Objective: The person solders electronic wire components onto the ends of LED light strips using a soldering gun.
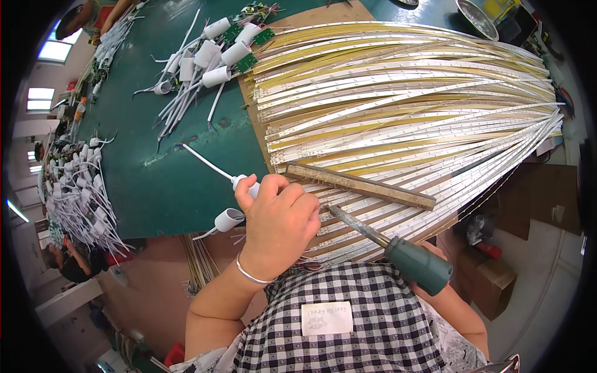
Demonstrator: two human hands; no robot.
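My left hand (283, 217), a metal bangle on its wrist, is closed around a white cylindrical cable housing (249, 186). From that housing a white cable (208, 160) runs toward the upper left. My right hand (434, 250), mostly hidden, grips a green-handled soldering iron (418, 267). The iron's tip points left, close to my left fingers; whether it touches anything there cannot be made out. Beneath both hands lie the near ends of long white LED strips (373, 133), fanned out side by side. Another white housing (229, 219) lies just left of my left wrist.
A wooden bar (360, 185) lies across the strips. White housings with green circuit boards and cables (214, 62) are heaped on the green table (134, 174). A bigger heap (78, 189) stands at far left, near other people. A metal bowl (477, 18) sits top right.
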